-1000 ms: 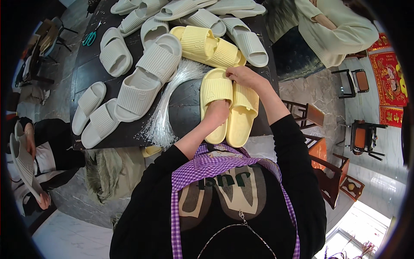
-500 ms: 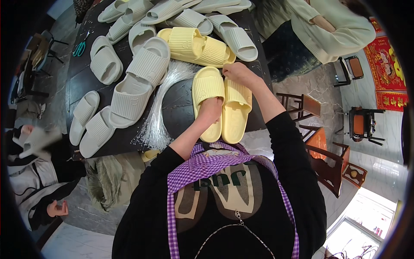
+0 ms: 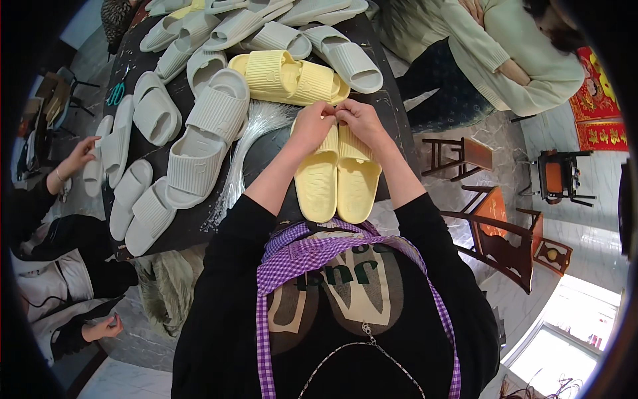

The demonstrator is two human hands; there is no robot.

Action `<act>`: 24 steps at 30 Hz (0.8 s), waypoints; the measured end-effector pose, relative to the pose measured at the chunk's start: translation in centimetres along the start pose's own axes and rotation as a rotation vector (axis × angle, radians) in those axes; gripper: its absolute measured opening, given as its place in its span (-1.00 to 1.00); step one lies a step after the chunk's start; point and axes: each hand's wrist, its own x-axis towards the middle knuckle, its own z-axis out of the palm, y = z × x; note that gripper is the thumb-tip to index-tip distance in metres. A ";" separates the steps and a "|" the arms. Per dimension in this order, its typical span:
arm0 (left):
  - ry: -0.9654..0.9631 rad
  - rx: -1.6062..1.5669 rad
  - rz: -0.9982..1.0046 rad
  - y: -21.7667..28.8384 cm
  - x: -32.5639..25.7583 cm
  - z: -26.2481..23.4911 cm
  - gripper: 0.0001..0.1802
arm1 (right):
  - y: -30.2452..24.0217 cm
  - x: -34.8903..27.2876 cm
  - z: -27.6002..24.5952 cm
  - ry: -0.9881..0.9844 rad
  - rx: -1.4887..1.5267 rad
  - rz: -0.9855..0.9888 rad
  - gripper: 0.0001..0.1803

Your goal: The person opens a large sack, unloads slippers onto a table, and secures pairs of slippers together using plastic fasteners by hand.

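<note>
I see my left hand (image 3: pixel 312 126) and right hand (image 3: pixel 359 122) pinched together at the far ribbed straps of two smooth yellow foam slippers (image 3: pixel 337 178), lying side by side on the dark surface (image 3: pixel 266 149), beside glossy clear plastic strands (image 3: pixel 242 149).

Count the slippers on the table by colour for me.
Yellow slippers: 4
Pale grey slippers: at least 14, since the far ones overlap
Total: at least 18
</note>
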 end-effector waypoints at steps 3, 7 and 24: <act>-0.057 0.122 -0.031 -0.1 0.6 0.4 -0.78 | 0.5 -0.1 -0.2 0.014 0.065 0.067 -0.90; -0.055 0.039 -0.094 -0.3 0.9 0.8 -0.80 | 0.5 -0.5 -0.3 0.029 0.117 0.075 -0.90; -0.099 -0.166 -0.146 -0.8 1.3 1.4 -0.81 | 2.2 -1.1 0.0 0.174 0.337 0.067 -0.85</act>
